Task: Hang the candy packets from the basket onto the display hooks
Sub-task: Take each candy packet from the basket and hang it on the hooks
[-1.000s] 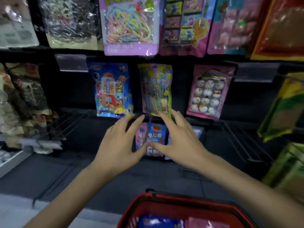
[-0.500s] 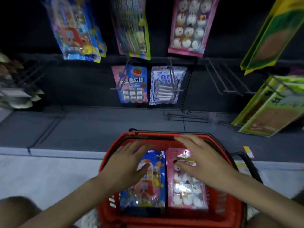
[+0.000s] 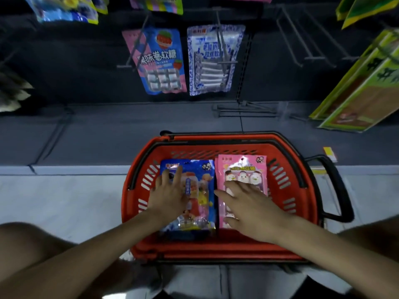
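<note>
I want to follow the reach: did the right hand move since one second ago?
Yes. The right hand has come down from the display packets into the red basket and now lies flat on the pink packet there.

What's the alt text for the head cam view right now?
Two bare hands reach into a red shopping basket on the floor: the left hand lies flat on a blue candy packet, the right hand on a pink candy packet beside it. Above, a strawberry candy packet and a blue-and-white packet hang on display hooks.
</note>
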Tool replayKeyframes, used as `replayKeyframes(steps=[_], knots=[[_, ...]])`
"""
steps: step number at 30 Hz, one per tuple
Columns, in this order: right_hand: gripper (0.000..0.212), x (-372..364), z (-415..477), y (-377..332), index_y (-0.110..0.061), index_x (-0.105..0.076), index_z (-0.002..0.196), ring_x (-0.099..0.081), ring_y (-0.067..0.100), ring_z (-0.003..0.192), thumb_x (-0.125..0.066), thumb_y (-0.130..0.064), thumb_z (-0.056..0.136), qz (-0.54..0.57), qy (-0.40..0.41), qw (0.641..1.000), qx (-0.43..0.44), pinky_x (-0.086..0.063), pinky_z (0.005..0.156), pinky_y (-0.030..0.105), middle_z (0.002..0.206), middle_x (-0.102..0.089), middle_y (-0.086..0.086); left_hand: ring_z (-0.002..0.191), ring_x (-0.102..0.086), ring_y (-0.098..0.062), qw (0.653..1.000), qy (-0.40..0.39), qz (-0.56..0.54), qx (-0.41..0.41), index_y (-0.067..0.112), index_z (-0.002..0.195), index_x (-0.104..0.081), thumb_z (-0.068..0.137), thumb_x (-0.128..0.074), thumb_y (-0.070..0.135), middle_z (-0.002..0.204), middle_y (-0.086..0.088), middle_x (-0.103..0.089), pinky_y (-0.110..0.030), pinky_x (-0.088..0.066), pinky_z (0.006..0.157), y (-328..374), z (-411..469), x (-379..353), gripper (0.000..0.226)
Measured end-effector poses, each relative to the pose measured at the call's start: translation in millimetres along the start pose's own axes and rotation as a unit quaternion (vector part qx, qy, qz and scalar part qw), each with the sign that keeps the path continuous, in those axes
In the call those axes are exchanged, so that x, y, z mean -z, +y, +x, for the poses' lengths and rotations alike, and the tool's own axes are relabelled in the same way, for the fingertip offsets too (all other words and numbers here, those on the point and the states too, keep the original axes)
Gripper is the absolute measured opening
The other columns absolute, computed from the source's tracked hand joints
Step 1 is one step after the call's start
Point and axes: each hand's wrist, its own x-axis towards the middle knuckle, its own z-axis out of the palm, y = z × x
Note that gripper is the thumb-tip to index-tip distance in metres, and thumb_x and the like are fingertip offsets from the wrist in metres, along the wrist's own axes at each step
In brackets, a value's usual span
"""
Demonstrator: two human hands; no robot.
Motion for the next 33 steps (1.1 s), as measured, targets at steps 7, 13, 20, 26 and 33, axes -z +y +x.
replayKeyframes(steps=[7, 13, 20, 26, 33], knots=[[0.069, -5.5, -1.0, 3.2, -0.023, -0.030, 0.160, -0.039, 0.037, 0.141, -0.058, -0.042, 0.100, -0.023, -0.017, 1.000, -0.005, -0.035, 0.116, 0.047, 0.155, -0.036, 0.013, 0.109, -0.065, -0.031, 0.950, -0.052, -0.284, 0.115, 0.026, 0.163, -0.002, 0.080, -0.073, 0.039, 0.153, -0.022, -0.043, -0.039, -0.059, 0.079, -12.1, 13.3, 1.4, 0.110], [0.068, -7.4, 4.9, 9.0, -0.020, -0.040, 0.155, -0.047, 0.037, 0.134, -0.063, -0.044, 0.096, -0.041, -0.019, 0.999, -0.004, -0.042, 0.112, 0.049, 0.148, -0.046, 0.014, 0.101, -0.069, -0.027, 0.920, -0.002, -0.351, 0.176, 0.010, 0.135, -0.045, 0.069, -0.087, 0.036, 0.123, -0.016, -0.061, -0.037, -0.063, 0.079, -13.1, 16.4, 7.6, 0.082], [0.070, -3.0, 13.0, 15.0, -0.025, -0.024, 0.162, -0.036, 0.035, 0.145, -0.055, -0.044, 0.102, -0.035, -0.025, 0.999, -0.005, -0.031, 0.120, 0.047, 0.157, -0.034, 0.012, 0.096, -0.074, -0.027, 0.900, -0.052, -0.408, 0.145, 0.004, 0.103, -0.075, 0.089, -0.082, 0.023, 0.100, -0.014, -0.078, -0.040, -0.061, 0.091, 6.7, 16.5, 30.5, 0.025], [0.068, 9.6, 23.5, 27.7, -0.024, -0.022, 0.162, -0.030, 0.031, 0.149, -0.051, -0.045, 0.104, -0.040, -0.042, 0.998, -0.004, -0.027, 0.123, 0.044, 0.165, -0.025, 0.009, 0.086, -0.070, -0.013, 0.884, -0.103, -0.436, 0.130, 0.015, 0.107, -0.069, 0.089, -0.080, 0.010, 0.096, 0.001, -0.075, -0.018, -0.052, 0.063, 16.7, 19.9, 47.4, 0.021], [0.064, 16.3, 28.6, 45.1, -0.025, -0.032, 0.158, -0.041, 0.027, 0.142, -0.053, -0.048, 0.103, -0.021, -0.047, 0.998, -0.025, -0.037, 0.116, 0.040, 0.158, -0.037, 0.003, 0.092, -0.074, -0.013, 0.947, -0.039, -0.317, -0.029, 0.017, 0.113, -0.066, 0.092, -0.078, 0.024, 0.103, 0.005, -0.077, -0.047, -0.060, 0.087, 17.8, 10.6, 80.8, 0.026]])
